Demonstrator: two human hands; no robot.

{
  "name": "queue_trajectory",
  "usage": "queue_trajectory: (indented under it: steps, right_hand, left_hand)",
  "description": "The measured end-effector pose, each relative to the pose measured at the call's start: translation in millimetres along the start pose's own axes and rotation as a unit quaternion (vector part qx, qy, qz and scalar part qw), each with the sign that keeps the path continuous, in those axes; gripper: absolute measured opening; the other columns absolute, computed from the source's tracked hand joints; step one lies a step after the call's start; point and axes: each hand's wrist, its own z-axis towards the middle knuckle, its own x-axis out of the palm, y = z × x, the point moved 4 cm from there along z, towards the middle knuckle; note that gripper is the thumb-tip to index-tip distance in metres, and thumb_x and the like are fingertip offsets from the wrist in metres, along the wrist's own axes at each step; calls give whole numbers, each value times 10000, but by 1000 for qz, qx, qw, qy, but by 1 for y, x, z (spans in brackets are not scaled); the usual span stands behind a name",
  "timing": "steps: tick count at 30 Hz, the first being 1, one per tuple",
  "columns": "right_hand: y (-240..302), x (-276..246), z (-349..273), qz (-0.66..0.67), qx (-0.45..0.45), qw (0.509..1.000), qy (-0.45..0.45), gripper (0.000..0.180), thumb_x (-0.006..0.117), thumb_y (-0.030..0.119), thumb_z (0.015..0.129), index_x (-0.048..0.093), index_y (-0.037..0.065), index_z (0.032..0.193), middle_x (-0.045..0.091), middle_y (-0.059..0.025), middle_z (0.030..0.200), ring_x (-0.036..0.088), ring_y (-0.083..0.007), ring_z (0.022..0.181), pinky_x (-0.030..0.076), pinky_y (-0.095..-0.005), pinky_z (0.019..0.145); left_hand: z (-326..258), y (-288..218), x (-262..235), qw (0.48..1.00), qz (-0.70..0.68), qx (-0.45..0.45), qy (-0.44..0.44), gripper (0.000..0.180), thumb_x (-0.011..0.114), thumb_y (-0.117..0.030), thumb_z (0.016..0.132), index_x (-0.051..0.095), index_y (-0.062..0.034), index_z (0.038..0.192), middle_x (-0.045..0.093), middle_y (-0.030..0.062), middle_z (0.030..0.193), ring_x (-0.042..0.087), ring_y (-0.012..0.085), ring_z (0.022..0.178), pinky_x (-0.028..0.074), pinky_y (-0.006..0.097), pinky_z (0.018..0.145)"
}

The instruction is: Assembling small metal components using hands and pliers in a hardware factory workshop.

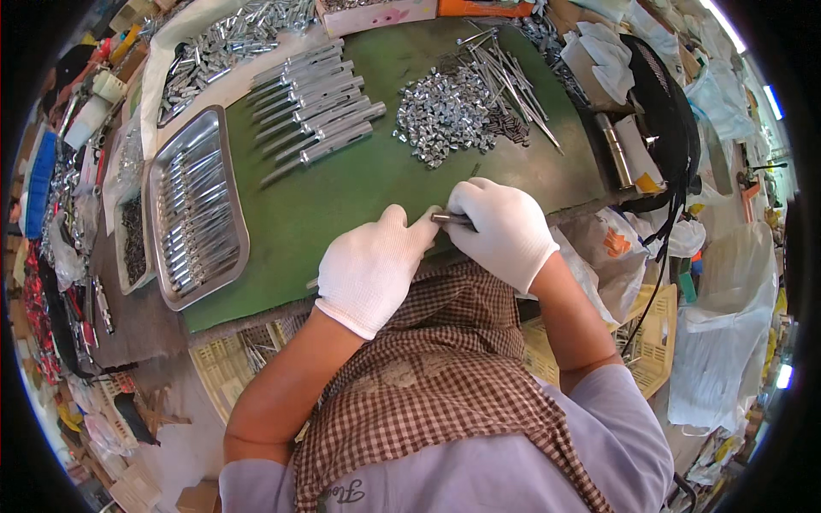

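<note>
Both my hands wear white knit gloves and meet over the front of the green mat (299,218). My right hand (505,227) is closed around a short dark metal cylinder (453,220), whose end points toward my left hand. A thin dark piece (475,170) shows just beyond the right fingers. My left hand (376,265) is curled, its thumb and fingertips close to the cylinder's end. A metal rod tip (312,283) sticks out at its left side; the rest is hidden. Ahead lie a row of metal tubes with thin rods (321,111) and a heap of small shiny metal pieces (440,115).
A steel tray (242,227) at the left holds several metal rod parts. Long thin rods (522,85) and small dark screws (510,128) lie beyond the right hand. A metal cylinder (614,150) stands near the right edge. Yellow crates (654,342) sit below the table.
</note>
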Motion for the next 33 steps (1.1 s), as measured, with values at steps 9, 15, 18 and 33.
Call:
queue_trajectory:
  steps: [9, 15, 18, 33]
  right_hand:
    - [-4, 1, 6, 7, -33, 999, 41, 162, 644, 186, 802, 590, 42, 852, 635, -153, 837, 630, -367, 794, 507, -443, 724]
    - [-9, -2, 16, 25, -6, 997, 67, 216, 742, 193, 790, 618, 38, 874, 644, -135, 793, 635, -318, 748, 502, -384, 671]
    - [-8, 0, 5, -19, -15, 1000, -2, 199, 741, 174, 794, 620, 39, 874, 639, -145, 787, 631, -314, 755, 502, -373, 688]
    - [-12, 38, 26, 762, -57, 635, -110, 532, 403, 446, 1025, 509, 29, 711, 377, -4, 580, 292, -103, 491, 194, -269, 457]
  left_hand:
    - [-1, 1, -1, 998, -40, -10, -38, 208, 656, -271, 885, 658, -219, 1086, 545, 59, 795, 621, 261, 614, 501, 385, 532]
    - [-2, 1, 4, 999, -10, -5, -48, 246, 651, -295, 890, 650, -233, 1128, 537, 57, 775, 618, 253, 592, 495, 371, 496]
    - [-1, 1, 1, 1000, 9, -8, -29, 256, 639, -299, 900, 637, -240, 1149, 535, 59, 768, 619, 251, 578, 495, 373, 478]
    - [6, -1, -1, 1000, -4, -7, 30, 217, 606, -266, 916, 645, -232, 1127, 540, 81, 757, 618, 288, 578, 522, 409, 513]
